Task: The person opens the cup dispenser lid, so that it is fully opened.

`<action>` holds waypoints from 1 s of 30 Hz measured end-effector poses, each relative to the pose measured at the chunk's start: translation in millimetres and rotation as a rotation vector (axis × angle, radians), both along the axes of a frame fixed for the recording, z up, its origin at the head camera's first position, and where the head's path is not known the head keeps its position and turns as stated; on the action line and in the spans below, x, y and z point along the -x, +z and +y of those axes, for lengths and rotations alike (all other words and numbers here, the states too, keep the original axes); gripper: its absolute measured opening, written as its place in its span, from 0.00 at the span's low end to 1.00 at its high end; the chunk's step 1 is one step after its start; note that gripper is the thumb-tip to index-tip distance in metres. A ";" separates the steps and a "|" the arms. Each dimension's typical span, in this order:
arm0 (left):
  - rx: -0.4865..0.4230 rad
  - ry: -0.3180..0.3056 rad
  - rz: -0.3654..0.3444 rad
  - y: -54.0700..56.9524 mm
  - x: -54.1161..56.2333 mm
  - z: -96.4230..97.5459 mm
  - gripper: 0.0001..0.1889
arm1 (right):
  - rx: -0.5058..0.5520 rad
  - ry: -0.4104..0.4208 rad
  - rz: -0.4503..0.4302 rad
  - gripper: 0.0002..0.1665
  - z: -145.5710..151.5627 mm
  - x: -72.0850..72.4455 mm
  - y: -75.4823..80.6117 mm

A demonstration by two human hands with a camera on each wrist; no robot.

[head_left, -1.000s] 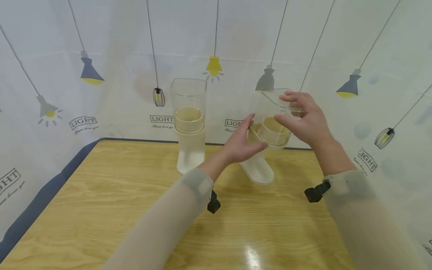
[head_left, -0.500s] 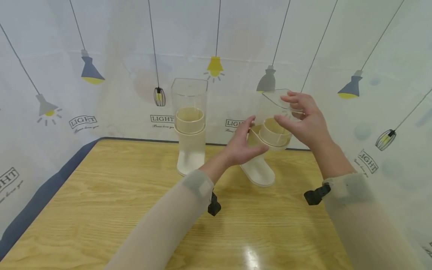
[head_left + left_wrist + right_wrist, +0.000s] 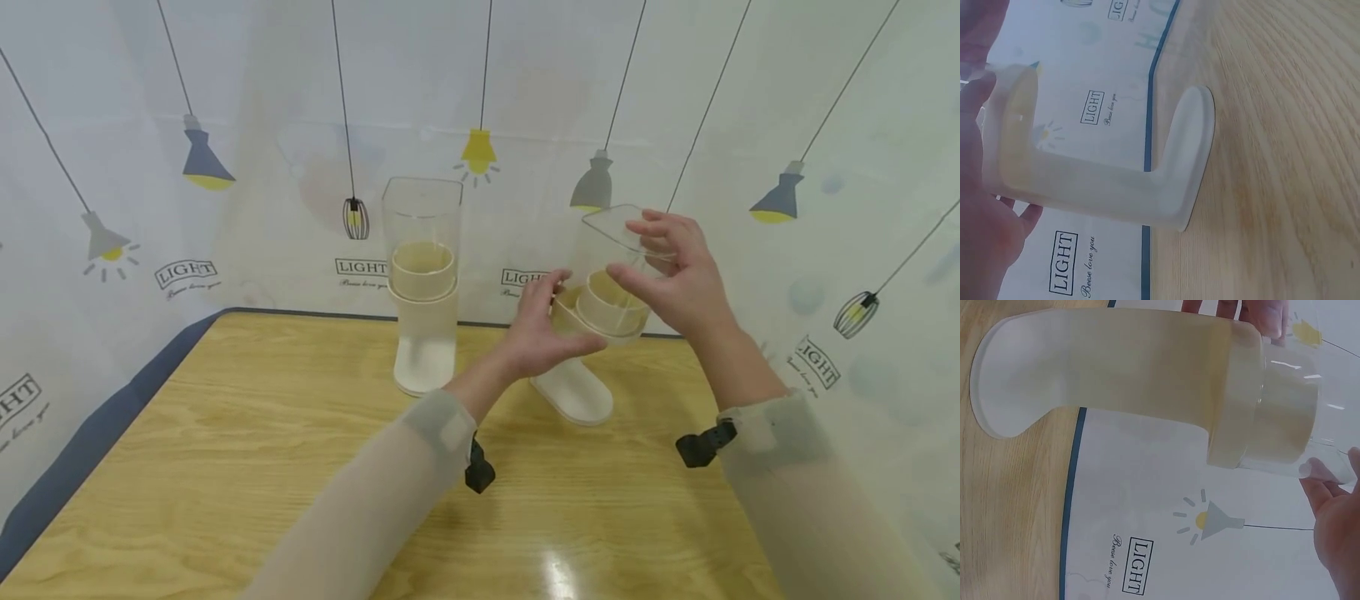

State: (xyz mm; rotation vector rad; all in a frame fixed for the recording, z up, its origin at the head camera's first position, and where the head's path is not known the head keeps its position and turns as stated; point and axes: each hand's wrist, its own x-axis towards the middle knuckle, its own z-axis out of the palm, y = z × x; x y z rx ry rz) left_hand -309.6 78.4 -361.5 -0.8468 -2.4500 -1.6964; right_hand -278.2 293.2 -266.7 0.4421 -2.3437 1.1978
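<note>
Left hand (image 3: 538,337) and right hand (image 3: 678,271) lie on opposite sides of one upright piece: a cream stand (image 3: 1141,369) topped by a clear container (image 3: 618,250).

Leftmost on the bench (image 3: 300,467), a second stand (image 3: 425,321) of the same kind is upright and untouched, well apart from the held one, its foot pointing straight toward the bench's near side.

Next comes the left hand, clamped on the cream stand at its collar (image 3: 1229,406), thumb along the front and fingers behind, so the collar lies just to the right of that palm.

Between the hands, near the bench's far edge, the cream stand rests on its foot (image 3: 577,396). Its long axis runs roughly vertical, while the foot angles nearward and to the right. Clear wall meets collar around an inner ring (image 3: 1282,428); whether the two parts are fully seated I cannot tell.

Rightmost and higher, the right hand clasps the container's right side near its top, thumb in front, fingers to the rear. Both hands touch the piece, the left being nearer the seam; one grip below that seam and one above it seems the relation that matters most.
</note>
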 end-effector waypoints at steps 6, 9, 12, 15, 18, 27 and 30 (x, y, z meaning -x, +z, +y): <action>-0.118 -0.015 -0.093 -1.2 -0.9 14.4 0.62 | 0.017 -0.012 0.013 0.37 -2.7 -1.4 -3.8; -0.161 -0.010 -0.128 -2.8 -1.4 22.9 0.64 | 0.058 -0.021 0.028 0.38 -5.6 -0.1 -7.4; -0.177 0.026 -0.121 -5.2 -1.8 29.2 0.64 | 0.106 -0.046 0.033 0.40 -9.9 1.6 -11.8; -0.184 0.061 -0.099 -7.1 -1.6 33.8 0.65 | 0.147 -0.081 0.014 0.44 -14.7 1.6 -14.1; -0.183 0.090 -0.076 -9.7 -1.3 36.0 0.66 | 0.173 -0.115 -0.017 0.47 -20.7 -0.3 -15.1; -0.175 0.151 -0.061 -11.8 -1.6 42.7 0.67 | 0.233 -0.203 0.002 0.43 -33.8 -0.5 -16.8; -0.169 0.163 -0.050 -11.6 -1.3 44.7 0.66 | 0.254 -0.227 0.025 0.41 -35.7 0.5 -16.9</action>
